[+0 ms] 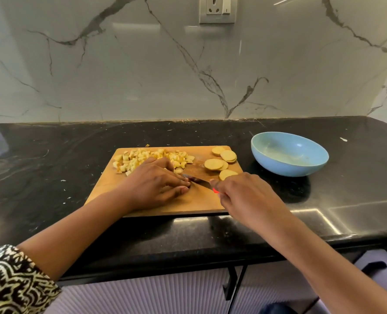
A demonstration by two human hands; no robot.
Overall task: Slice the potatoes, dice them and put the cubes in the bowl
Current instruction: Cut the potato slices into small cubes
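A wooden cutting board [165, 205] lies on the black counter. A heap of diced potato cubes [142, 159] covers its far left part. Several round potato slices [222, 160] lie at its far right. My right hand [240, 196] grips a knife by its red handle, and the knife blade [198, 180] points left across the board. My left hand [156, 184] rests curled on the board with its fingertips at the blade; whatever lies under it is hidden. A light blue bowl [289, 155] stands to the right of the board with no cubes in it.
The black stone counter [52, 177] ends in a front edge close to me, with ribbed cabinet doors [142, 295] below. A marble wall with a power socket [217, 10] stands behind. Small potato scraps dot the counter left of the board.
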